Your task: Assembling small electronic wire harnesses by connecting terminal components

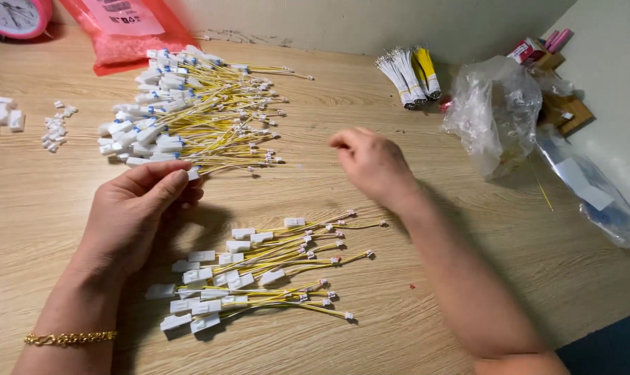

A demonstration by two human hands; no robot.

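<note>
Left hand: your left hand [138,208] pinches a white connector [193,173] between thumb and fingers, beside the big harness pile [190,111].
Right hand: your right hand [372,163] hovers loosely curled, holding nothing.
Near pile: small harness pile [252,274] lies between your wrists.
</note>
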